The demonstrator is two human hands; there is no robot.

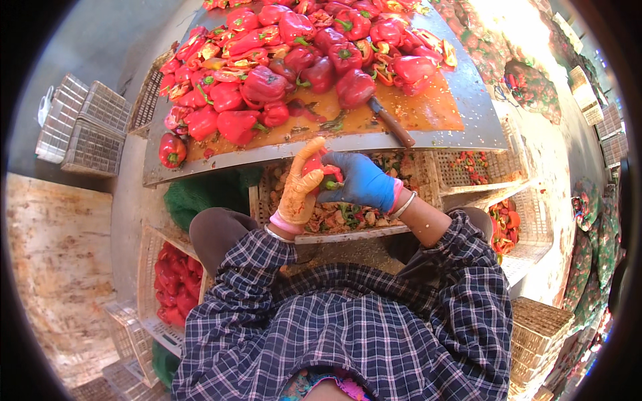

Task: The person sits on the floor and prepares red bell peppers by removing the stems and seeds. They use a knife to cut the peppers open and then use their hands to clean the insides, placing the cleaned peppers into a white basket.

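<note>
My left hand [299, 186], in an orange-stained glove, grips a red bell pepper [314, 164] from its left side. From the right, my right hand [359, 181] in a blue glove closes on the same pepper near its green stem [331, 184]. Both hands are over a crate [351, 236] of pepper cores, seeds and stems, just off the front edge of a metal table [321, 159]. A heap of red bell peppers [301, 60] covers much of that table. A knife [392, 123] with a wooden handle lies at the front right; its blade is partly hidden by a pepper.
Crates with cut pepper pieces [505, 225] stand at my right. At my left is a crate of red peppers [173, 280], with green netting [210, 195] beyond it. Stacked crates [83, 125] stand far left. Filled mesh sacks [531, 90] lie along the right.
</note>
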